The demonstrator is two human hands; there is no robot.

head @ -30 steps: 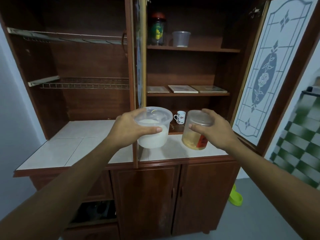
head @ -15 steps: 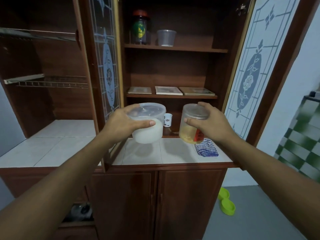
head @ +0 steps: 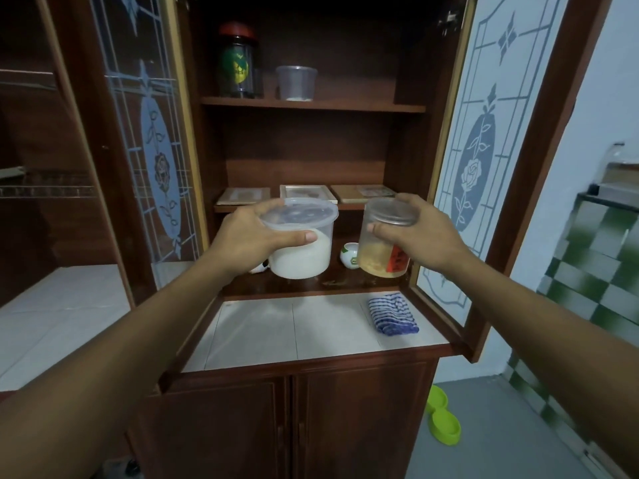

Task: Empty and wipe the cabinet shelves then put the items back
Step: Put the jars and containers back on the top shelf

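The left hand [head: 249, 236] is wrapped around the rim of a round clear plastic tub half full of white powder [head: 301, 252]. The right hand [head: 427, 236] grips a clear plastic jar with yellowish contents and a red label [head: 380, 257] near its lid. Both containers are low over the front of the lowest dark wooden cabinet shelf [head: 311, 284]; whether they touch it cannot be told. On that shelf, a small white cup with a green mark [head: 349, 255] stands between them. Just below the shelf lie the white tiled counter [head: 262, 330] and a blue-and-white striped cloth [head: 390, 314].

The likely trouble is the cup: either container drifting inward could tip it. Gripping so high could also loosen a lid and spill the contents.
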